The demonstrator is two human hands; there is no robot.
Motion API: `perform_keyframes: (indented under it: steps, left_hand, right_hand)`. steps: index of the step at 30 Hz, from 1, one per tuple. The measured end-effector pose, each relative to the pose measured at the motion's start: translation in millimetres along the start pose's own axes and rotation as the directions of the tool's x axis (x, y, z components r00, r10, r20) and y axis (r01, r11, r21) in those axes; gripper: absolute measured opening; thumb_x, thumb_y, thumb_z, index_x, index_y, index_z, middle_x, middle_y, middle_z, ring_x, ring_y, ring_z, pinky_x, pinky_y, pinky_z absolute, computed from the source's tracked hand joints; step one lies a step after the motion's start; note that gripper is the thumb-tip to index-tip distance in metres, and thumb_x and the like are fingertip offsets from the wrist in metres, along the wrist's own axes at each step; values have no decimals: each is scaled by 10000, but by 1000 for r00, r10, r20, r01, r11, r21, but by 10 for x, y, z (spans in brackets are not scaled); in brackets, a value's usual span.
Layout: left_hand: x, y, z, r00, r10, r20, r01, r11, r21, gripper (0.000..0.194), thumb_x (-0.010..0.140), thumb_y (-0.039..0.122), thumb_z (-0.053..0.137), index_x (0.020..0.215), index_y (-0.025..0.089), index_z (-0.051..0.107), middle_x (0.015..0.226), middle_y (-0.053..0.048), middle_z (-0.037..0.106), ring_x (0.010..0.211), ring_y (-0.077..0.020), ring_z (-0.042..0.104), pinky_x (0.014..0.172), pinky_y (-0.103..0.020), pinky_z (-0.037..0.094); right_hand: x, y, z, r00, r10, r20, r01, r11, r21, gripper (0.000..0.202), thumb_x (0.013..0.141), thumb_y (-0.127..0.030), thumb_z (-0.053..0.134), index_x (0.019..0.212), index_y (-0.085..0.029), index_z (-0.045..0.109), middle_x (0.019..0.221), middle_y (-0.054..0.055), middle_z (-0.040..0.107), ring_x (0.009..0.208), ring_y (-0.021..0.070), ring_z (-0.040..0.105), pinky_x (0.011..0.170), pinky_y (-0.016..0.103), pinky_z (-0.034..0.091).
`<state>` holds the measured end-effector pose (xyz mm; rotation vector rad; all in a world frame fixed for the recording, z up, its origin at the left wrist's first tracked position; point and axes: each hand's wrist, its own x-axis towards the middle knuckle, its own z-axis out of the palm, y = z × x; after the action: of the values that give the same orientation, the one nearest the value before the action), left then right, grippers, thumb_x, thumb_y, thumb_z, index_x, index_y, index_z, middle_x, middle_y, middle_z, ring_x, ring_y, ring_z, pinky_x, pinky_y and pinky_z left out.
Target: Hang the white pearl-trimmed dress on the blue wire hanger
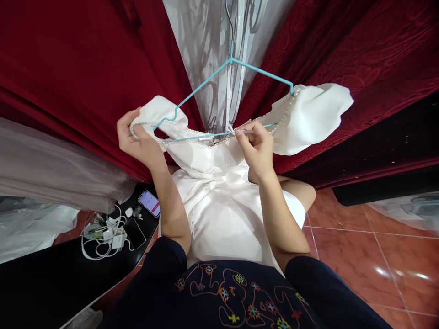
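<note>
A white dress (228, 219) with a pearl-trimmed neckline and puffed sleeves lies across my lap. Its shoulders hang on a turquoise wire hanger (204, 87), whose metal hook rises toward a rail. My left hand (137, 139) grips the dress's left-side sleeve by the beaded edge, fingers partly behind the cloth. At the middle of the neckline, the fingertips of my right hand (255, 144) pinch the beaded edge close to the hanger's lower bar. The other sleeve (313, 116) spreads out to the right, beyond my right hand.
Red drapes (85, 55) hang on both sides, with more white hangers (242, 59) between them. At lower left, a black bench (68, 274) carries a lit phone (149, 202), a dark phone (135, 233) and tangled white cables (99, 249). Red tiles (343, 233) cover the floor.
</note>
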<state>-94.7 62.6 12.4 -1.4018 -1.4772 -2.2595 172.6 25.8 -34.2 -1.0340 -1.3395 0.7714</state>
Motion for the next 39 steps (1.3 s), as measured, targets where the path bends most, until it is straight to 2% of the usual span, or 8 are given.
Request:
perform_keyframes:
  steps: [5,8,11,13,19,26,30,39]
  left_hand:
    - [-63,-475,-281,991,-121,-50,116,989,-97,151,978,350,583,1061,237,640,1053,-18,697,1086,-229,675,1073,-452,518]
    - [-302,-525,-393,950,-174,260,203,975,-90,355,862,547,781,960,211,718,988,-27,752,978,-222,700,954,-428,561]
    - [-534,-301,-374,649,-330,686,489,871,-43,377,840,536,828,1003,200,777,950,-63,809,832,-204,738,773,-345,575]
    - [-638,-93,-286,556,-303,774,579,809,-99,462,819,527,862,1137,206,763,1030,-86,831,914,-226,779,811,-331,592]
    - [-860,274,64,771,-301,561,559,742,-370,377,1000,593,638,1036,220,687,1015,-61,793,1086,-249,780,1010,-384,590]
    - [-973,284,158,813,-346,469,535,762,-365,378,1004,599,630,999,222,658,898,-24,687,956,-217,747,963,-363,589]
    - [-920,306,119,831,-350,433,503,805,-315,446,980,673,616,970,228,645,884,-16,648,903,-206,717,912,-350,590]
    - [-765,293,24,886,-257,385,405,834,-375,366,964,581,702,948,215,689,833,-3,600,791,-163,643,791,-292,564]
  right_hand:
    - [-23,-32,3,1000,19,15,-19,1000,21,386,944,-602,697,915,-224,624,603,-70,361,534,63,279,553,265,204]
    - [-40,-47,70,999,32,35,-33,999,26,413,932,-634,696,905,-229,616,615,-66,364,528,62,267,541,267,193]
    - [-32,-44,151,998,39,42,-40,999,22,437,930,-660,681,899,-233,592,631,-62,366,527,65,269,529,269,180]
    - [-27,-39,185,999,35,31,-36,999,25,433,937,-657,673,899,-237,574,635,-62,358,531,68,275,525,268,187]
    - [-89,-107,151,999,37,35,-37,999,8,316,966,-562,679,1013,-252,644,608,-67,384,518,79,343,522,270,233]
    - [20,-232,-186,877,-321,-357,193,917,-348,327,930,-483,740,1130,-230,687,976,48,639,825,162,612,752,349,509]
    - [264,-79,-470,858,-432,-278,207,786,-582,464,850,-378,837,1268,-241,688,1270,140,655,1193,285,622,1052,475,494]
    - [671,40,-718,842,-293,-453,50,879,-475,185,907,-41,557,851,-148,697,751,21,642,675,92,519,692,300,397]
